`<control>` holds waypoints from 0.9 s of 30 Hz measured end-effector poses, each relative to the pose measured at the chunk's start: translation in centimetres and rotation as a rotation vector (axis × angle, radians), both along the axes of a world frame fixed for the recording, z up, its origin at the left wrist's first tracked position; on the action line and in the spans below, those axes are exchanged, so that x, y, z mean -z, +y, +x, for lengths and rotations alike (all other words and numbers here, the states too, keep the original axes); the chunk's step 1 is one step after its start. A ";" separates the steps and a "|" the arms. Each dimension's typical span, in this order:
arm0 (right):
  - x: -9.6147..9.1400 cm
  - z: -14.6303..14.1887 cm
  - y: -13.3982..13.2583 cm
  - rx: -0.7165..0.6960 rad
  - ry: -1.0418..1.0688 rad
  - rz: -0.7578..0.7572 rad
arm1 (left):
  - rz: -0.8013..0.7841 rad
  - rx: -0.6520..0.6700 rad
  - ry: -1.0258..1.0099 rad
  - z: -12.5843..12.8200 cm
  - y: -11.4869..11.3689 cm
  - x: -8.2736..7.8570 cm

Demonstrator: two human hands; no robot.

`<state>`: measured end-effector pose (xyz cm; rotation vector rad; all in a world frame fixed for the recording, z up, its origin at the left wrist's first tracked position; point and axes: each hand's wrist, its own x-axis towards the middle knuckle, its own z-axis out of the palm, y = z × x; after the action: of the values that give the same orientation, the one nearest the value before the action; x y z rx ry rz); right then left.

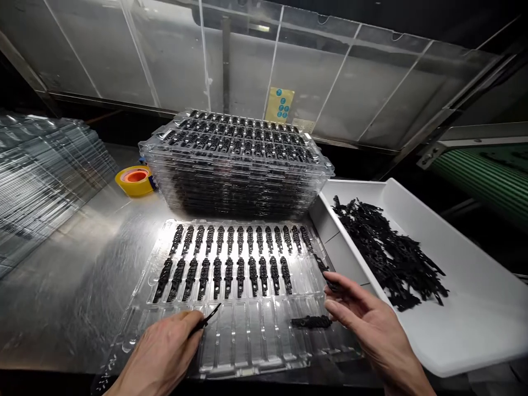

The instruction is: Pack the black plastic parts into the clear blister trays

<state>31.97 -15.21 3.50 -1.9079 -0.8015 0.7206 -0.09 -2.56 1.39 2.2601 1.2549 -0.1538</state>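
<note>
A clear plastic tray (142, 311) lies on the metal table, its two far rows holding narrow black plastic parts. The far row is filled across; the second row stops short of its right end. My left hand (163, 349) pinches a thin black plastic part (206, 320) above the tray's near left slots. At the tray's right side, my right hand (365, 319) grips another black plastic part (323, 267) by its near end, tilted over the second row's right end. One loose black part (311, 322) lies crosswise on the near row, close to my right fingers.
Behind the tray rises a stack of filled clear trays (239, 181). A white bin (466, 330) with a heap of black parts stands right. At left are a yellow tape roll (136, 181) and stacked clear trays (45, 181). A green ribbed conveyor (487, 170) sits far right.
</note>
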 end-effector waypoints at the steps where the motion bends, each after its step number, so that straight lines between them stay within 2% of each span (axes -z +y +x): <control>1: -0.7 0.2 0.4 -0.061 0.000 -0.023 | -0.017 -0.003 -0.016 -0.1 0.1 0.1; 4: -2.2 0.9 2.4 -0.186 -0.162 -0.138 | -0.072 -0.015 -0.108 -0.1 0.3 0.0; 6: -2.0 1.5 4.3 -0.287 -0.262 -0.215 | -0.145 -0.056 -0.212 0.0 0.4 -0.5; 9: -0.2 2.2 6.8 -0.389 -0.309 -0.261 | -0.329 -0.181 -0.388 0.9 0.5 -1.9; 12: 1.9 2.1 8.1 -0.378 -0.343 -0.263 | -0.487 -0.305 -0.582 3.0 0.7 -3.2; 16: 3.4 1.1 7.9 -0.320 -0.403 -0.215 | -0.610 -0.345 -0.824 7.7 1.6 -3.0; 21: 3.5 0.4 6.0 -0.242 -0.432 -0.089 | -0.670 -0.389 -0.998 15.8 2.3 -0.9; 24: 3.4 0.3 4.5 -0.139 -0.216 -0.040 | -0.641 -0.369 -0.997 20.3 1.9 0.5; 26: 3.5 0.2 3.5 -0.057 -0.058 -0.005 | -0.592 -0.330 -0.959 22.5 1.6 1.2; 27: 3.6 0.2 3.1 -0.001 -0.046 -0.002 | -0.555 -0.303 -0.931 23.1 1.6 1.4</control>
<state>32.17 -12.15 -0.08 -1.9321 -0.8305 0.6805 23.04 -1.00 0.00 1.3480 0.8573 0.5386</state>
